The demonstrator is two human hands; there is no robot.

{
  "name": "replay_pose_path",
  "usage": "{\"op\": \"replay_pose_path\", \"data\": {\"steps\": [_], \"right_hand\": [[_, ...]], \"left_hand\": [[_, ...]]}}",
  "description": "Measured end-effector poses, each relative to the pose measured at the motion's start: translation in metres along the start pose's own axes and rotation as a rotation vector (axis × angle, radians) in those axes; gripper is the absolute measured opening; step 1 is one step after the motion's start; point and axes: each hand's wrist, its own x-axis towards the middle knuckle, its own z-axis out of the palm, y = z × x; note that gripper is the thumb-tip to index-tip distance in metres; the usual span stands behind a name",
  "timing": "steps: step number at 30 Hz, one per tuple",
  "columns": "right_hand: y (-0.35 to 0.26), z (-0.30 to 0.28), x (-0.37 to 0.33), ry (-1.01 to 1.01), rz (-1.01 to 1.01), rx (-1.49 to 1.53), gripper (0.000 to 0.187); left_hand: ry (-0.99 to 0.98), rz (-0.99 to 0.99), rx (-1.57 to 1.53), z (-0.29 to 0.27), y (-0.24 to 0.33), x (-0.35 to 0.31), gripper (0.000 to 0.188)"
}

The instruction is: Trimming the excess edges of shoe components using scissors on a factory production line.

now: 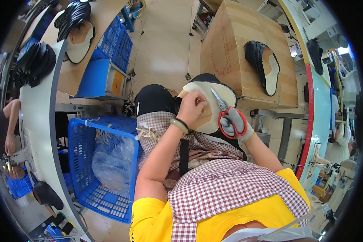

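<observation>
- Shoe (213, 86), centre of frame: black upper, pale sole side facing up, resting on the person's lap over a checked apron (226, 181).
- Left hand (191, 109), bare, with a dark band at the wrist: fingers pinched on the pale sole near its middle, pressing it down.
- Right hand (234, 123), in a grey glove: closed through the red handles of the scissors (226, 113); blades point up-left, tips at the sole surface.
- Handling, my read: shoe is light, upper soft and floppy, sole thin and bendy but holds its shape. Best hold is the sole edge or heel end; the upper would crease if squeezed.
- Scissor tips are sharp and sit close to the left fingertips.
- Hidden: the toe and most of the upper sit under the sole and hands. Can't tell whether the blades are parted or what they're cutting.
- Second shoe (264, 66) lies on a cardboard box (230, 44), upper right of frame.
- Blue basket (80, 137), lower left, holds a clear bag; contents unreadable.
</observation>
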Motion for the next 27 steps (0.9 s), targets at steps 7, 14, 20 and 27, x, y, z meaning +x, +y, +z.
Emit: {"op": "replay_pose_path", "data": {"steps": [7, 14, 20, 27], "right_hand": [[-0.004, 0.005, -0.006, 0.07, -0.017, -0.117, 0.037], [-0.022, 0.025, -0.033, -0.055, 0.085, -0.16, 0.065], [-0.017, 0.033, -0.033, 0.055, 0.076, -0.162, 0.058], [-0.015, 0.054, -0.031, 0.216, 0.048, -0.101, 0.054]], "left_hand": [[0.295, -0.169, -0.366, 0.021, 0.006, -0.026, 0.004], [0.236, -0.194, -0.673, 0.018, 0.008, -0.031, 0.011], [0.011, -0.212, -0.576, 0.014, 0.007, -0.026, 0.014], [0.022, -0.166, -0.458, 0.02, 0.001, -0.017, 0.012]]}}
